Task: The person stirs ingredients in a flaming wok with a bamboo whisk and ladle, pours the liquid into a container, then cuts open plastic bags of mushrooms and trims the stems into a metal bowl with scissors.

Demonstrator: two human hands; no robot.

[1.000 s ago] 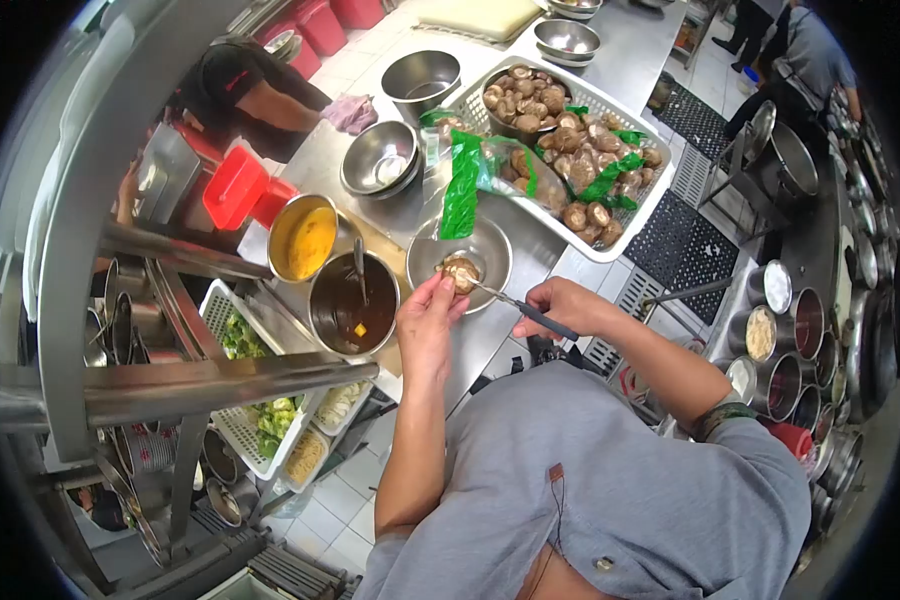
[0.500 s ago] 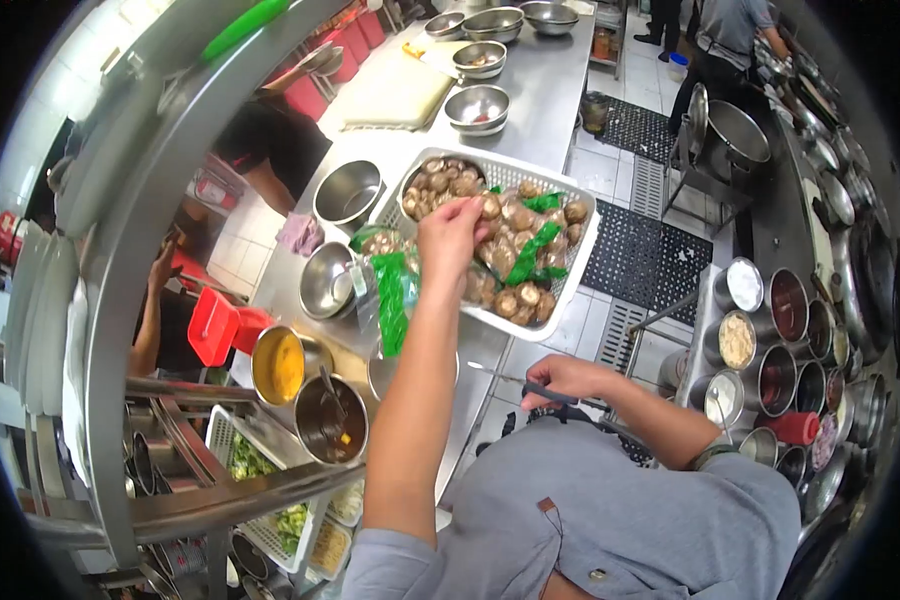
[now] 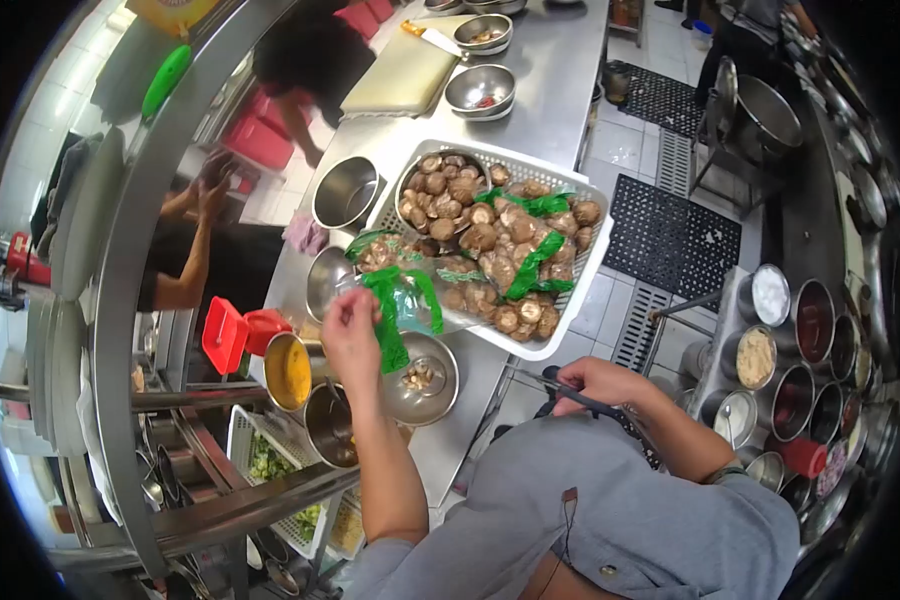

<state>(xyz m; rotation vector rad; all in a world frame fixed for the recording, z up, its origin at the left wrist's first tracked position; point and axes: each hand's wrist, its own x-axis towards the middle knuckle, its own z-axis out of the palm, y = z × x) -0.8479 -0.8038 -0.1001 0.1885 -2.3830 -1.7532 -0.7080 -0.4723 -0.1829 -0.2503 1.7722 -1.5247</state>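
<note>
My left hand (image 3: 352, 325) is above the table, at the left edge of a green-striped plastic bag (image 3: 386, 310). Its fingers are bent together, and whether anything is between them is too small to tell. Below the bag a steel bowl (image 3: 442, 392) holds small pale pieces, probably mushroom stems. My right hand (image 3: 592, 385) is closed round the dark handle of scissors, whose blades point left. Behind the bag stands a white basket (image 3: 595, 255) with a steel pot of mushrooms (image 3: 445, 190), loose mushrooms (image 3: 525, 317) and bagged mushrooms.
Pots of yellow liquid (image 3: 290, 372) and dark sauce (image 3: 332, 425) stand left, above a steel rail (image 3: 300, 497). A cutting board (image 3: 405, 72) lies at the back. Two co-workers are at the left, another at the upper right. Seasoning containers (image 3: 755, 357) line the right.
My left hand has come back from the mushrooms in the basket to the left side of the bag. My right hand still holds the scissors. The view has shifted.
</note>
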